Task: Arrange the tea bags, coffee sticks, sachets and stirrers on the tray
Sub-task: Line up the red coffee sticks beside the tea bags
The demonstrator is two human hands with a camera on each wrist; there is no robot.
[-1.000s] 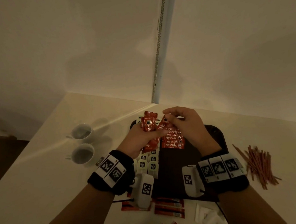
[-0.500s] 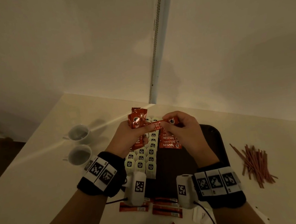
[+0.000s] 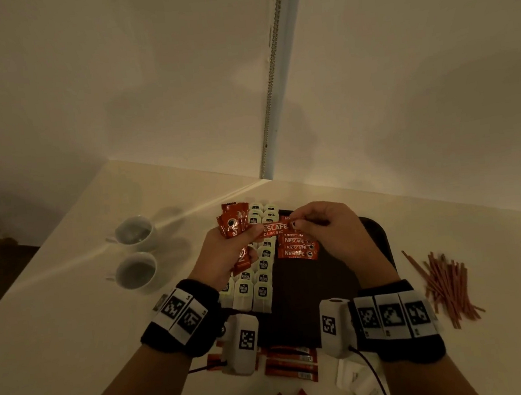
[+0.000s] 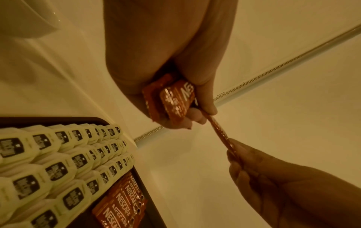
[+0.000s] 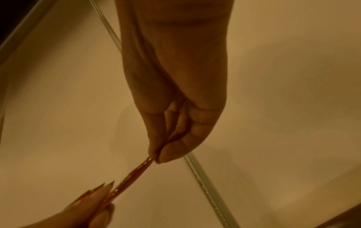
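The coffee sticks are the step in hand. The left hand (image 3: 226, 251) has its grip clenched round a bundle of red sticks (image 3: 233, 224), and between thumb and finger it also pinches one end of a single coffee stick (image 3: 275, 228). The right hand (image 3: 329, 232) pinches the other end, so the stick is stretched level between the two hands, above the far part of the tray (image 3: 377, 234). From the wrist views it is seen edge-on, thin and taut, with the row of laid sticks (image 4: 125, 205) below it.

To my eye the next move is for the left fingers to let go, and for the right hand to lay the stick flat at the 12 o'clock end of that row, label up and square with the others.

On the dark tray, cream tea bags (image 3: 262, 280) fill the 9 o'clock side in overlapping columns, and just beside them, towards the centre, lies the short row of laid sticks. The rest of the tray floor is bare.

Off the tray on the tabletop (image 3: 58, 328), more sticks (image 3: 292, 364) lie at 6 o'clock, white sachets (image 3: 359, 382) at 5 o'clock, and the stirrers (image 3: 446, 287) are heaped at 3 o'clock. Two cups (image 3: 135, 252) stand at 9 o'clock; their contents are too dim to tell.
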